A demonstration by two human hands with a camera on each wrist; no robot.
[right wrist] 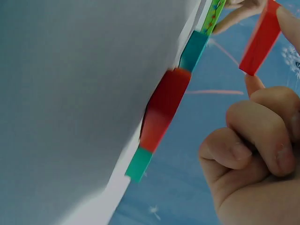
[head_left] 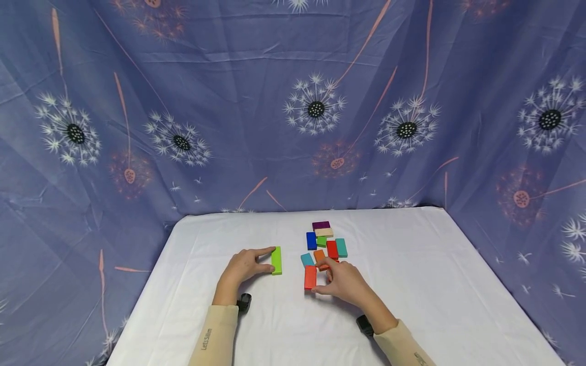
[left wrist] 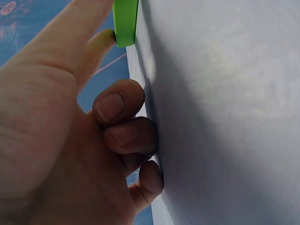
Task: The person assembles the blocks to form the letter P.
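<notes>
In the head view my left hand (head_left: pixel 241 265) pinches a long lime-green block (head_left: pixel 276 261) at its two ends, between thumb and index finger. The left wrist view shows one end of that green block (left wrist: pixel 125 23) at the fingertips, with the other fingers curled near the cloth. My right hand (head_left: pixel 346 282) pinches a red block (head_left: pixel 310 278) end to end. Seen from the right wrist, this red block (right wrist: pixel 261 38) is held up off the table. Just beyond it lie a light-blue block (head_left: pixel 307 260) and an orange block (head_left: pixel 319 254), partly covered by the right fingers.
Farther back lie a purple block (head_left: pixel 321 225), a beige block (head_left: pixel 324 232), a blue block (head_left: pixel 311 241), a small green block (head_left: pixel 322 242), another red block (head_left: pixel 332 249) and a teal block (head_left: pixel 341 247). A white cloth (head_left: pixel 412 254) covers the table; patterned curtains (head_left: pixel 256 127) hang behind.
</notes>
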